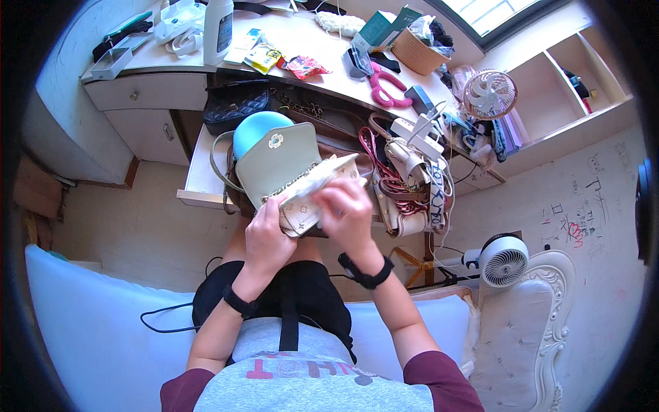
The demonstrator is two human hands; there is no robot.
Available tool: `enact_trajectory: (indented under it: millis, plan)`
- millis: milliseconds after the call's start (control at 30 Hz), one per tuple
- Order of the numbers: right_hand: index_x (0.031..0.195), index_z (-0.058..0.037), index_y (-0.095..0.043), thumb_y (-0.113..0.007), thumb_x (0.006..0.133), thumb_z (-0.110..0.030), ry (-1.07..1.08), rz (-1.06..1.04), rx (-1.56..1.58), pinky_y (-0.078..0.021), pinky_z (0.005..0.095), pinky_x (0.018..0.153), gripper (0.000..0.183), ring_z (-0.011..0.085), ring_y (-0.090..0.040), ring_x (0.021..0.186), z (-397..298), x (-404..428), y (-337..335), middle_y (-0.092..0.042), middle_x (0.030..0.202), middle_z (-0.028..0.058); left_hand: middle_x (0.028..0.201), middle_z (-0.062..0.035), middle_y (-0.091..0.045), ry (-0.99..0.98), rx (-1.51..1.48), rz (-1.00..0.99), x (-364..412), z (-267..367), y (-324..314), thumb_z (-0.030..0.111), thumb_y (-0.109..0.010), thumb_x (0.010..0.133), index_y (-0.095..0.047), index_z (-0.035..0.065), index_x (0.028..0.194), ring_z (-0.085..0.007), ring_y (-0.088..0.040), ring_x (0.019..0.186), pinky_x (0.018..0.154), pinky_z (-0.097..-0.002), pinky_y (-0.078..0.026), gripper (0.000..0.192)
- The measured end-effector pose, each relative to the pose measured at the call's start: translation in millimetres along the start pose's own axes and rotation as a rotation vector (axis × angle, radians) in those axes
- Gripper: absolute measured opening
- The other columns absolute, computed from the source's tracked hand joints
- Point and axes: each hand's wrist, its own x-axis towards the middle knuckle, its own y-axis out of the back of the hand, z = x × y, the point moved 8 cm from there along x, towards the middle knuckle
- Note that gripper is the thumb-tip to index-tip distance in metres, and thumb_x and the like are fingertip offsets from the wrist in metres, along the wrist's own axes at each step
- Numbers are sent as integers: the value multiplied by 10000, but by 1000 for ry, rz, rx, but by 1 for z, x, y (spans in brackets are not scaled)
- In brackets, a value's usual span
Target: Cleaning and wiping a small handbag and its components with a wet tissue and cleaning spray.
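My left hand [267, 239] grips the near left edge of a small cream handbag [302, 212] with a printed flower pattern, held tilted above my lap. Over the bag's right side is my right hand [350, 211], blurred by motion, with its fingers curled. Something whitish shows at its fingertips, too smeared to identify. A metal chain strap [293, 182] runs along the bag's upper left. Just behind stands a pale green flap handbag [275, 162] with a flower-shaped clasp, and a rounded turquoise object [261, 129] rises behind its flap.
An open drawer [206, 198] below the desk [309, 49] holds a black quilted bag [234, 105]. Straps and bags [406, 190] hang right, beside a white power strip [417, 138]. A white bottle [218, 33], pink-handled scissors [387, 91] and woven basket [418, 51] stand on the desk.
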Motion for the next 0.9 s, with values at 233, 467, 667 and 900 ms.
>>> enact_trajectory:
  millis: [233, 467, 667, 900]
  plan:
    - [794, -7, -700, -761, 754, -16, -119, 146, -176, -520, 366, 693, 73, 284, -641, 794, 57, 2, 24, -670, 861, 120, 955, -212, -675, -27, 64, -2, 0, 11, -5, 88, -735, 754, -529, 56, 1146, -432, -653, 904, 760, -479, -539, 443]
    - [754, -39, -671, -764, 749, -87, 124, 3, 110, -524, 390, 711, 105, 296, -631, 797, -50, -19, -9, -652, 843, 84, 928, -260, -636, 15, -21, -51, -2, 9, -2, 154, -675, 811, -501, -25, 1089, -450, -636, 885, 735, -515, -525, 373]
    - [752, -26, -664, -751, 766, -67, -13, 83, -85, -509, 401, 722, 97, 297, -607, 829, 17, 1, 10, -652, 861, 103, 921, -248, -664, 3, -6, -14, 2, 6, 1, 121, -752, 772, -510, 40, 1119, -461, -651, 877, 731, -495, -542, 430]
    - [902, -33, -631, -663, 799, -1, -124, 138, -182, -468, 421, 791, 112, 328, -573, 893, 42, -3, 16, -617, 899, 125, 928, -229, -665, -46, 61, -16, 0, 10, 0, 82, -750, 740, -504, 49, 1131, -449, -651, 878, 738, -496, -543, 464]
